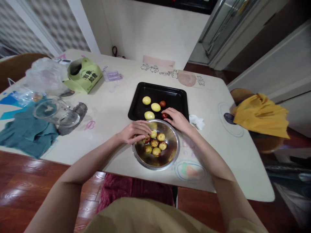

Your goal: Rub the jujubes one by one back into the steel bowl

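Observation:
A shiny steel bowl [173, 152] stands near the table's front edge, holding several small round yellow fruits [156, 151] with brown patches. My left hand [136, 131] reaches over its left rim; the thumb and fingers close around a reddish-brown fruit [146, 140] inside. Behind the bowl lies a black baking tray [170, 91] with three larger yellow oval fruits [155, 107] and a small red round fruit [162, 103]. In the tray's front right part, the fingertips of my right hand [178, 120] are on another dark red round fruit [164, 115], partly covered by them.
A crumpled white tissue [197, 122] lies right of the tray. On the left are a glass pitcher [58, 113], a teal cloth [26, 131], a green paper box [84, 76] and a clear plastic bag [46, 76]. A yellow cloth [262, 115] hangs on a chair at the right.

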`<state>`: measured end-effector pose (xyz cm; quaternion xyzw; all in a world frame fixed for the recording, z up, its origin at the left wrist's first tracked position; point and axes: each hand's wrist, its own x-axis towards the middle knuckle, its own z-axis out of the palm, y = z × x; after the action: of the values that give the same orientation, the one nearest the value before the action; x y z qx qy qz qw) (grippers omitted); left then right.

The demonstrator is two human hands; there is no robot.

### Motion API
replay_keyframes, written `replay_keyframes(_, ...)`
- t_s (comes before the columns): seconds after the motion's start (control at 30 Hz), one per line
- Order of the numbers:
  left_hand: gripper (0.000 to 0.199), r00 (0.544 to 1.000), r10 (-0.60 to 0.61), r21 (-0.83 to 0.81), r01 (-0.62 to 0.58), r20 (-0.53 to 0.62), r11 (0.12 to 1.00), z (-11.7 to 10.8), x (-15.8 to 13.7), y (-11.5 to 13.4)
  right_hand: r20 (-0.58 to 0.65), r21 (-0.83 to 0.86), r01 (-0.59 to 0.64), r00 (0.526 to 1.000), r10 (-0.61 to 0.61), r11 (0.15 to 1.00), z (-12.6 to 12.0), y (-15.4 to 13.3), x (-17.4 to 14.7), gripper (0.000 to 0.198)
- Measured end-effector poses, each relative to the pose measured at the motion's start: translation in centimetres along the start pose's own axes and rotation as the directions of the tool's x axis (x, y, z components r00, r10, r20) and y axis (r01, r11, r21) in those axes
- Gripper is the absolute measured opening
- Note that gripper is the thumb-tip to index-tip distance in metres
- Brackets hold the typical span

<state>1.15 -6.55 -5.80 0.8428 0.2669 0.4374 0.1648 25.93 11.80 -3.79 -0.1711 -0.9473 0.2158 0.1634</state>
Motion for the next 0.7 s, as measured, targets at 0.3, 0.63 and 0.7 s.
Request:
replay_keyframes(0.3, 0.03, 0.999, -0.014, 0.01, 0.013, 0.029, 1.0, -0.2, 0.3, 0.3, -0.019, 0.068, 0.143, 0.99, -0.142, 0.987, -3.3, -6.4, -1.7, 0.024)
replay_keyframes(0.63, 0.03, 0.999, -0.026, 0.008, 0.026, 0.035, 1.0, -0.4, 0.4, 0.6, 0.322, -0.155, 0.124, 0.944, -0.069, 0.98, -3.3, -9.1, -3.1, 0.013)
replay_keyframes(0.7, 0.031, 0.999, -0.035, 0.006, 0.035, 0.027, 0.999, -0.3, 0.5, 0.6, 0.323, -0.192, 0.104, 0.946, -0.037, 0.976, -3.5, -9.5, -3.3, 0.015)
